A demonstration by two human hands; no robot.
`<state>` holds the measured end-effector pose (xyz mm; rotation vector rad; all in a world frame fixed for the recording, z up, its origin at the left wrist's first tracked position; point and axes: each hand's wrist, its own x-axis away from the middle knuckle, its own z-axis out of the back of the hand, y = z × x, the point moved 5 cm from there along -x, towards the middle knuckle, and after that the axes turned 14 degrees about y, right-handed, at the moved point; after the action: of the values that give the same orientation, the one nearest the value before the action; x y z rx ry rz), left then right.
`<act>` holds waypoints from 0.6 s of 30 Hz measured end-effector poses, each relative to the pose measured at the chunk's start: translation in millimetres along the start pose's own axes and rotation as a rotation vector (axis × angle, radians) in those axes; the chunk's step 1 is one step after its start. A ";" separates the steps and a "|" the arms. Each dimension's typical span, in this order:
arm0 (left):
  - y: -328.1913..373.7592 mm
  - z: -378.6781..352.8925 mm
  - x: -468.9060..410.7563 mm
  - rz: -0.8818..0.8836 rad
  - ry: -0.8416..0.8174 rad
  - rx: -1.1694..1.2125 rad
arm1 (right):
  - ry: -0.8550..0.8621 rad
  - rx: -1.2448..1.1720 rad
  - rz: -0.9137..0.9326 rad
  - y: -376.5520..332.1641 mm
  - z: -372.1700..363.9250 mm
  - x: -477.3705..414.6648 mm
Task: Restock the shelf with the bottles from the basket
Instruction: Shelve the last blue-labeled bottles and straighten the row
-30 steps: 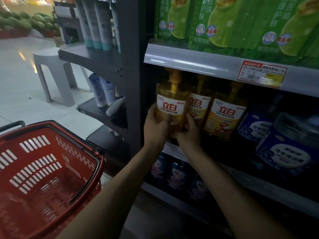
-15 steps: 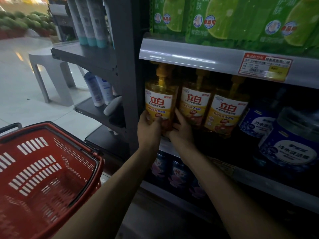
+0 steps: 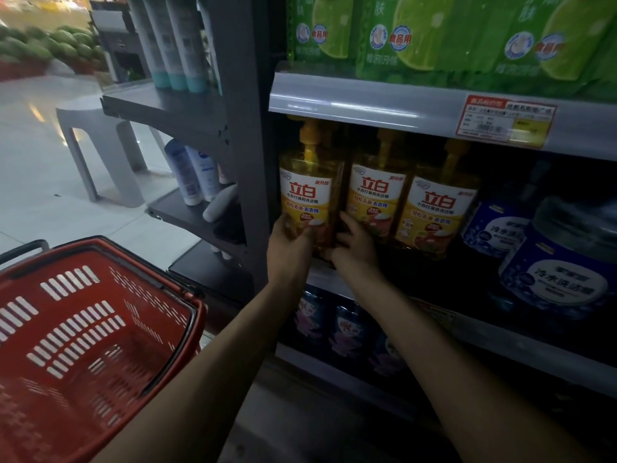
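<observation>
Grips the yellow pump bottle (image 3: 309,192) low down, from both sides. With the left hand (image 3: 288,243), wraps the lower left corner: thumb laid over the front label, fingers curled around behind. With the right hand (image 3: 354,248), clasps the lower right edge: fingers tucked into the narrow gap beside it, thumb pointing up. Holds this bottle upright at the left end of the shelf (image 3: 521,345), label to the front, pump head just under the upper rail (image 3: 367,105). Cannot tell whether the base sits on the board, being hidden behind both hands.

Directly left of the held bottle, close against it: the grey post (image 3: 243,128). Just right of it, almost touching: a second yellow bottle (image 3: 375,195), then a third yellow bottle (image 3: 437,208) in the same row. Further right of it: blue tubs (image 3: 561,279). Above it, over the rail: green packs (image 3: 417,35). Up and to the right of it, on the rail: a red and yellow price tag (image 3: 504,120). Below it, one level down: dark blue bottles (image 3: 312,315). Down and to the left of it, well apart: the red basket (image 3: 187,295). Far to its left, on the pale floor: a grey stool (image 3: 96,142).
</observation>
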<state>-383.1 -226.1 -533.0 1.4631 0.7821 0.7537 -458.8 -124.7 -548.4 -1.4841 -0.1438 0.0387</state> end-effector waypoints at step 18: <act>-7.9 -80.4 41.6 -0.284 -0.264 -0.209 | 0.514 0.149 -0.028 12.3 139.2 -14.8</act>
<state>-426.9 -146.7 -538.1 1.2012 0.6685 0.4028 -489.5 12.4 -550.6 -1.2999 0.2494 -0.3461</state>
